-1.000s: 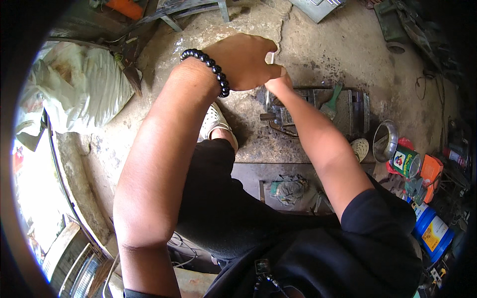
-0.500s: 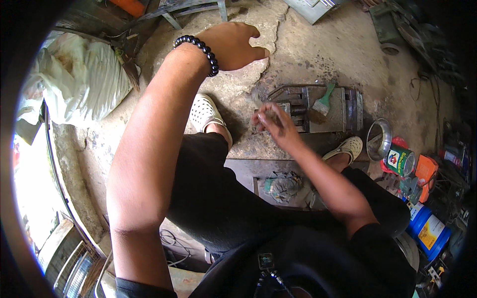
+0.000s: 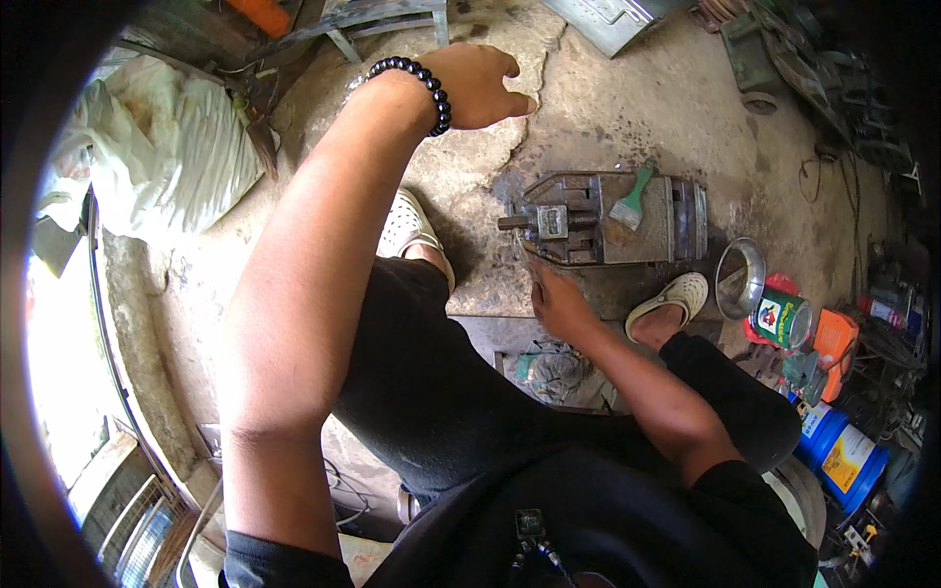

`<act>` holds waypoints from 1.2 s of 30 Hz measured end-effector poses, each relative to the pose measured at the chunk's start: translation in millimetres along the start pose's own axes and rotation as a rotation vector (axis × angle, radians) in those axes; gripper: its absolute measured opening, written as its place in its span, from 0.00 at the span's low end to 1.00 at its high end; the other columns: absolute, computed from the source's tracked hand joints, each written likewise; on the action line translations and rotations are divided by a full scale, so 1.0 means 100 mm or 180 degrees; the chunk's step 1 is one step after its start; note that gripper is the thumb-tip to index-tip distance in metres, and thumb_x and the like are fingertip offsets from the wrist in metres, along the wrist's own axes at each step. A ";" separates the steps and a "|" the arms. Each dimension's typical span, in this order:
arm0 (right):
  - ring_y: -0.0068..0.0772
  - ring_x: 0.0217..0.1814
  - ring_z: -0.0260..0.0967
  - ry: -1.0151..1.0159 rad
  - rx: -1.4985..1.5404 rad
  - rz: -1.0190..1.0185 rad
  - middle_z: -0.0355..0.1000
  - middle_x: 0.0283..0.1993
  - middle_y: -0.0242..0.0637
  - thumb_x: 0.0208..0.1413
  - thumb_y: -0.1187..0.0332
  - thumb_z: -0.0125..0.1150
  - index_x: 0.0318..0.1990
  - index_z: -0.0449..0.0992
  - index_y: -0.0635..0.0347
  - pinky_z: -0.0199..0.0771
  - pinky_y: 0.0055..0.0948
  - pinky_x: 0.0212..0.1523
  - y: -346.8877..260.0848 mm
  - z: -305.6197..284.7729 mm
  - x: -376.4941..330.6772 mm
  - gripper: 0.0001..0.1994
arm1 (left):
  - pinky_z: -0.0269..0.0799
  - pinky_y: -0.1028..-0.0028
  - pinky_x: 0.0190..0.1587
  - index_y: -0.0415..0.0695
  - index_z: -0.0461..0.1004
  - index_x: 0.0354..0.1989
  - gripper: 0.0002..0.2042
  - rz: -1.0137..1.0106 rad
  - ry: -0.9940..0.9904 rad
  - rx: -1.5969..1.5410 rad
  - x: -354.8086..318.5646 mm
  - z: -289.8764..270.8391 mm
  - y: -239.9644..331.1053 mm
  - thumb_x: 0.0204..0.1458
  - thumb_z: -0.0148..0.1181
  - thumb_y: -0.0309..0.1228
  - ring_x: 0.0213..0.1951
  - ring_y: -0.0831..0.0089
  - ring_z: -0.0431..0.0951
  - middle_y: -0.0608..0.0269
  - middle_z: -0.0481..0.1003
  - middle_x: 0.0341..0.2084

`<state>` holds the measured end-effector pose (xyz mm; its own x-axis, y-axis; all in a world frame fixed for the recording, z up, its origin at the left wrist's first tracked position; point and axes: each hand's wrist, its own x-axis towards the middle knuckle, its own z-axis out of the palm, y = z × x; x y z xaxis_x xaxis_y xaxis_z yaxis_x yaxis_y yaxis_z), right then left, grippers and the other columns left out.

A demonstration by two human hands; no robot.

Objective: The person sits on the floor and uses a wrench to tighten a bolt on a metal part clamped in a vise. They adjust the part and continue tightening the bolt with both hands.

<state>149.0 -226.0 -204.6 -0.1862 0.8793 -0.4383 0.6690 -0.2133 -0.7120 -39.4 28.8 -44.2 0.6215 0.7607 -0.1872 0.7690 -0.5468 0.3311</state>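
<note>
Your right hand (image 3: 561, 306), fingers loosely curled and holding nothing visible, touches the machine vise (image 3: 606, 218) at frame centre; press there steadily. Your left hand (image 3: 478, 86), upper centre, hangs open and empty; keep it clear of the green-handled brush (image 3: 629, 202).

A rough workshop, worked at floor level. The cracked, oil-stained concrete floor (image 3: 627, 108) carries a heavy metal vise (image 3: 608, 218) with a green-handled brush (image 3: 629, 204) lying on it. Paint cans (image 3: 781, 318), a blue drum (image 3: 835, 449) and a steel bowl (image 3: 739, 278) crowd the right side, near cables and scrap metal (image 3: 784, 59). A filled sack (image 3: 167, 157) lies at the left.
</note>
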 end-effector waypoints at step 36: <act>0.58 0.39 0.76 0.1777 -0.0582 -0.0376 0.77 0.33 0.53 0.55 0.64 0.57 0.37 0.80 0.60 0.76 0.49 0.41 0.18 -0.40 2.19 0.10 | 0.76 0.58 0.51 0.37 0.81 0.43 0.21 0.0090 -0.0445 -0.0360 0.17 -0.19 0.33 0.54 0.56 0.43 0.47 0.51 0.81 0.43 0.80 0.41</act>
<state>149.2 -20.0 -291.4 0.1063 0.9939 0.0279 0.7890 -0.0672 -0.6107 -6.3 30.4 -18.5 0.6634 0.6853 -0.3004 0.7341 -0.5184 0.4386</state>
